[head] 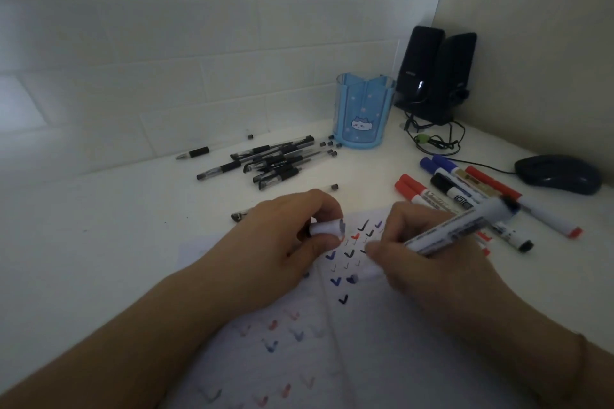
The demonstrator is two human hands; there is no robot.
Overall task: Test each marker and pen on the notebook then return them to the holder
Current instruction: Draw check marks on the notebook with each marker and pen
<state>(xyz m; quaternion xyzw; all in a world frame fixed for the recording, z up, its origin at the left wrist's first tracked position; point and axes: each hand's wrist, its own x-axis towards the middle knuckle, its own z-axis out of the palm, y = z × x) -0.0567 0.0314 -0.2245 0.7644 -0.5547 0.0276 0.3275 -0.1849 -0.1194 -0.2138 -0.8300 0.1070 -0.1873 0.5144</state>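
Note:
An open notebook (382, 342) lies in front of me, its pages covered with several black, blue and red check marks. My right hand (428, 262) grips a white marker (465, 226) like a pen, tip down on the page. My left hand (289, 246) holds a white marker cap (327, 228) just above the notebook's top left. The blue holder (363, 111) with a cat picture stands at the back, with no pens showing above its rim. Several black gel pens (272, 161) lie in a heap to its left. Several red, blue and black markers (465, 189) lie to the right.
Two black speakers (435, 73) with tangled cables stand in the back right corner. A dark computer mouse (560, 174) sits at the right. Small loose pen caps (329, 144) lie by the holder's base. A white tiled wall runs behind the desk.

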